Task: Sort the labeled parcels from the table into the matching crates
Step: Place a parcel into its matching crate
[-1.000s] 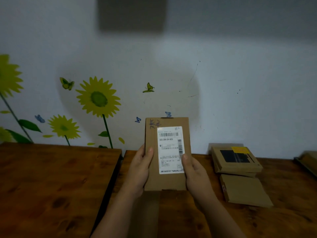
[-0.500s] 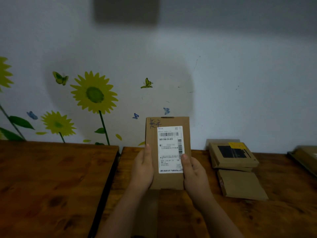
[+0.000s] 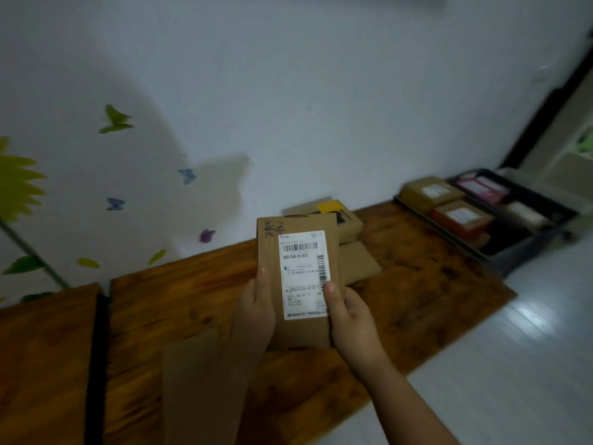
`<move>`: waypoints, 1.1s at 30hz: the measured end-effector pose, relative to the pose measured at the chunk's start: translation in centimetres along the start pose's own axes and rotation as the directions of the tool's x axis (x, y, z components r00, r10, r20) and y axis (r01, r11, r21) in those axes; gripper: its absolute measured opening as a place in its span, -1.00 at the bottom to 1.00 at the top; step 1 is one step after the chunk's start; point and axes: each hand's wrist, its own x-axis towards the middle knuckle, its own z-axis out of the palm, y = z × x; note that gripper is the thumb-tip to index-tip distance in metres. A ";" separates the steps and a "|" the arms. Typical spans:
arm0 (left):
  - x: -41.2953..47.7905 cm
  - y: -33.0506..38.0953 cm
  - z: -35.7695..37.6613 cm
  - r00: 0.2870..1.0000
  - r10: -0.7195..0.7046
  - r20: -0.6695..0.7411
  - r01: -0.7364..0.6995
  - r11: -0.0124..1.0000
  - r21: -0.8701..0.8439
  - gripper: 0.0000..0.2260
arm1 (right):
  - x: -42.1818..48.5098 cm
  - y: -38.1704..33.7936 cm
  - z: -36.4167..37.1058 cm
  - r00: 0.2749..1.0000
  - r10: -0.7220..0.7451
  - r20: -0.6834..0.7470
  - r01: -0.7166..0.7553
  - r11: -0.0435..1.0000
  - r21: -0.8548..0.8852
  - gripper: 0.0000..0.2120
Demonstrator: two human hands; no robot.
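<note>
I hold a flat brown cardboard parcel [image 3: 296,332] upright over the wooden table [image 3: 179,303], its white barcode label and handwritten marks facing me. My left hand [image 3: 255,311] grips its left edge and my right hand [image 3: 348,313] grips its right edge, thumbs on the front. A dark crate [image 3: 526,248] sits on the floor at the right, past the table's end, with several parcels inside: brown, orange, pink and white ones.
Behind the held parcel a small box with a yellow sticker [image 3: 337,216] and a flat brown envelope [image 3: 359,264] lie on the table. Another flat cardboard piece [image 3: 195,380] lies near me. A second table [image 3: 45,364] stands left. White floor lies right.
The view has swung to the right and tilted, bringing the crate and floor into sight. Both hands still hold the parcel the same way.
</note>
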 end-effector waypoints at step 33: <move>-6.6 9.5 65.2 0.856 -0.080 0.511 0.149 0.984 -0.095 -0.46 | 10.6 12.2 -54.9 0.837 0.315 -0.447 -0.002 0.819 0.573 -0.71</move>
